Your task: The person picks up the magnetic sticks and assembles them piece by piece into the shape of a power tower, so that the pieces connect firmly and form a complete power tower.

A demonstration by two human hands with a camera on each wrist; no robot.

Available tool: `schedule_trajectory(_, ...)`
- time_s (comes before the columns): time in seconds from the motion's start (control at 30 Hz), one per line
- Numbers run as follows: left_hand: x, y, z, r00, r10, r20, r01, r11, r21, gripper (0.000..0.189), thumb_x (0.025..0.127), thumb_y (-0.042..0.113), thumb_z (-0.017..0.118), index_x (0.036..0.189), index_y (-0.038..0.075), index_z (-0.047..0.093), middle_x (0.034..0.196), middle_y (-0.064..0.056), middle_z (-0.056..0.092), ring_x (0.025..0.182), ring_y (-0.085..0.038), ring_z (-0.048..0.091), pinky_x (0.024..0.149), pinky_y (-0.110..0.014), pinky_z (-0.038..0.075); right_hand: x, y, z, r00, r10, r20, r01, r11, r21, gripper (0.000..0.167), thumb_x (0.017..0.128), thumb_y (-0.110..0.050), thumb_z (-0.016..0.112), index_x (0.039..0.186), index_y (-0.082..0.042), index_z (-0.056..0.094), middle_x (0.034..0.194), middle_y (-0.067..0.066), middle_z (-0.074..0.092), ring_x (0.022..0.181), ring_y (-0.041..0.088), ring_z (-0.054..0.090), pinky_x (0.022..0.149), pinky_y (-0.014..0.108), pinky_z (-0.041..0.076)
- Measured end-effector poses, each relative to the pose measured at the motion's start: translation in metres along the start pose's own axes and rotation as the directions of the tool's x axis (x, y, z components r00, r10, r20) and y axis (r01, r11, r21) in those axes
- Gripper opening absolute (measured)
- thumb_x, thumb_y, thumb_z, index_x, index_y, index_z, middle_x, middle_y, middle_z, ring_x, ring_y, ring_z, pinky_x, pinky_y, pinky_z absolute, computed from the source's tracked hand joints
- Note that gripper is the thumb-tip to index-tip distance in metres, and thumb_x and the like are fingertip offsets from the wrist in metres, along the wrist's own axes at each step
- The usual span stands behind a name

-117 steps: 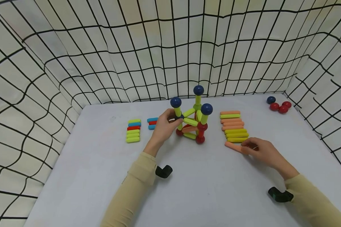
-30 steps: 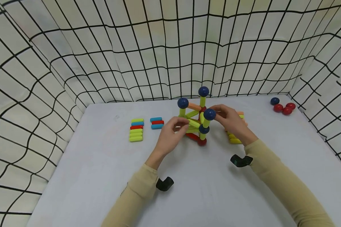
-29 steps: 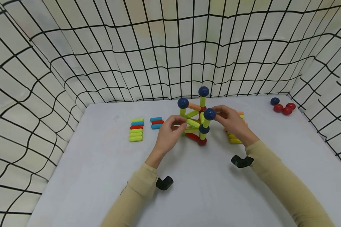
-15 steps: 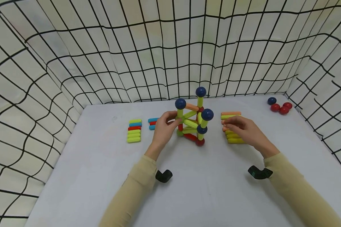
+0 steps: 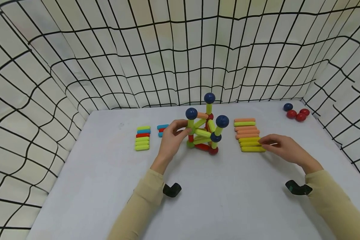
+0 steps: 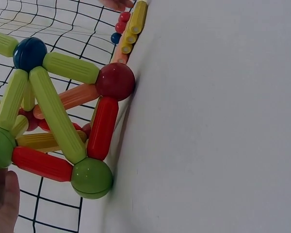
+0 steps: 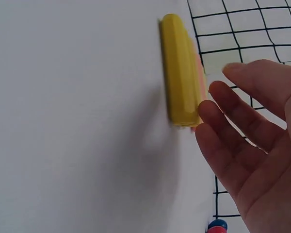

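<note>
The left hand [image 5: 172,137] pinches the green ball at the left side of the ball-and-rod structure [image 5: 203,133], thumb and forefinger closed on it. The right hand [image 5: 283,147] holds nothing: its fingers are slightly bent and the thumb stands apart from them, beside the right ends of three yellow rods [image 5: 253,149].

The structure stands upright on the white desk [image 5: 222,200], just left of the middle of the far edge. Glossy balls join ribbed rods in open triangles over two tiers, and three blue balls top it, each on an upright lime rod. An orange rod slopes from the left blue ball to a red ball at the back. Lime rods link the middle tier; below, red rods meet a green ball and a red ball, and the left wrist view shows a lime diagonal across one face.

Above the yellow rods lie orange rods [image 5: 247,132] and a lime one. Toward the far left corner are six short rods [image 5: 142,139] in lime, blue and red, with another short set [image 5: 163,126] partly behind the left hand. One blue and three red loose balls [image 5: 300,117] sit in the far right corner. Black-lined netting [image 5: 184,50] rises beyond the far edge.
</note>
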State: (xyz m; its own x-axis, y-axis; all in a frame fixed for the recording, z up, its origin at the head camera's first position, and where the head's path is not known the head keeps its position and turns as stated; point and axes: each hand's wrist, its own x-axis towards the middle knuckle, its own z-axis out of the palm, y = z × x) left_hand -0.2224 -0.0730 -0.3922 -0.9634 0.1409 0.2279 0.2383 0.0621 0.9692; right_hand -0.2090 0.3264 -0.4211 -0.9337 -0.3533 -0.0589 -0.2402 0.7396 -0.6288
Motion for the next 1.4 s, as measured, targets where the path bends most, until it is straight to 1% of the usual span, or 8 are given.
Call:
schedule_trajectory(0.2,0.001,0.0,0.0,1.0,-0.008,0.014,0.008,1.0,0.001,0.028,0.093,0.004,0.064,0.12,-0.003,0.06,0.121,-0.016,0.061,0.116,-0.025,0.058,0.101,-0.033,0.046,-0.004,0.004,0.011,0.994,-0.107,-0.012,0.107,0.992,-0.061,0.022,0.093,-0.012,0.066,0.116,-0.008,0.068,0.112,0.002,0.066,0.1,0.018,0.059,0.085,0.015,0.049)
schedule_trajectory(0.37,0.001,0.0,-0.001,0.999,-0.028,0.024,0.027,0.999,0.017,0.028,0.094,0.004,0.063,0.12,-0.003,0.06,0.121,-0.016,0.061,0.117,-0.025,0.057,0.1,-0.033,0.047,-0.004,-0.001,0.017,0.996,-0.088,0.029,0.091,0.989,-0.114,0.023,0.09,-0.012,0.07,0.113,-0.008,0.068,0.103,-0.002,0.064,0.093,0.016,0.057,0.081,0.023,0.053)
schedule_trajectory(0.57,0.009,-0.024,-0.002,0.999,-0.036,0.029,0.036,0.999,0.014,0.03,0.094,0.008,0.064,0.123,-0.001,0.06,0.123,-0.015,0.061,0.118,-0.024,0.056,0.101,-0.035,0.047,-0.001,-0.007,0.023,0.994,-0.104,-0.013,0.1,0.975,-0.197,0.019,0.086,-0.009,0.075,0.103,-0.011,0.069,0.106,0.005,0.062,0.099,0.023,0.057,0.088,0.046,0.052)
schedule_trajectory(0.63,0.011,-0.03,-0.002,0.999,-0.033,0.03,0.033,0.999,0.012,0.03,0.094,0.01,0.065,0.123,0.001,0.06,0.123,-0.013,0.061,0.119,-0.023,0.056,0.101,-0.035,0.046,0.0,-0.007,0.024,0.994,-0.11,-0.028,0.102,0.974,-0.204,0.021,0.085,-0.007,0.075,0.105,-0.009,0.068,0.108,0.007,0.063,0.101,0.025,0.057,0.089,0.049,0.051)
schedule_trajectory(0.77,0.011,-0.032,-0.002,0.999,-0.018,0.029,0.018,1.0,0.014,0.029,0.094,0.013,0.066,0.122,0.004,0.061,0.122,-0.01,0.062,0.117,-0.02,0.057,0.1,-0.034,0.047,0.001,-0.006,0.024,0.995,-0.095,-0.02,0.089,0.976,-0.198,0.026,0.087,-0.007,0.073,0.112,-0.005,0.066,0.104,0.005,0.065,0.095,0.022,0.057,0.084,0.044,0.053)
schedule_trajectory(1.0,0.011,-0.031,-0.003,1.0,0.001,0.019,-0.002,1.0,0.029,0.029,0.094,0.016,0.067,0.121,0.007,0.062,0.12,-0.006,0.062,0.116,-0.017,0.056,0.1,-0.034,0.047,0.002,-0.001,0.025,0.999,-0.048,0.003,0.048,0.986,-0.163,0.021,0.088,-0.016,0.073,0.106,-0.007,0.068,0.095,0.0,0.063,0.087,0.017,0.057,0.077,0.031,0.054)
schedule_trajectory(1.2,0.012,-0.03,-0.003,1.0,-0.002,0.03,0.001,1.0,0.023,0.029,0.094,0.014,0.066,0.122,0.006,0.061,0.121,-0.008,0.062,0.116,-0.019,0.056,0.1,-0.034,0.047,0.0,0.002,0.03,0.994,-0.094,0.054,0.099,0.991,-0.094,0.04,0.088,-0.023,0.075,0.123,-0.008,0.062,0.109,0.0,0.065,0.091,0.014,0.059,0.08,0.026,0.054)
schedule_trajectory(1.4,0.01,-0.021,-0.003,0.998,-0.036,0.042,0.035,0.999,0.021,0.031,0.095,0.01,0.064,0.124,0.001,0.059,0.124,-0.013,0.06,0.119,-0.023,0.055,0.103,-0.035,0.045,0.002,-0.004,0.029,0.982,-0.142,0.125,0.158,0.979,-0.131,0.034,0.091,-0.015,0.07,0.124,-0.013,0.064,0.11,-0.002,0.063,0.092,0.013,0.056,0.08,0.028,0.053)
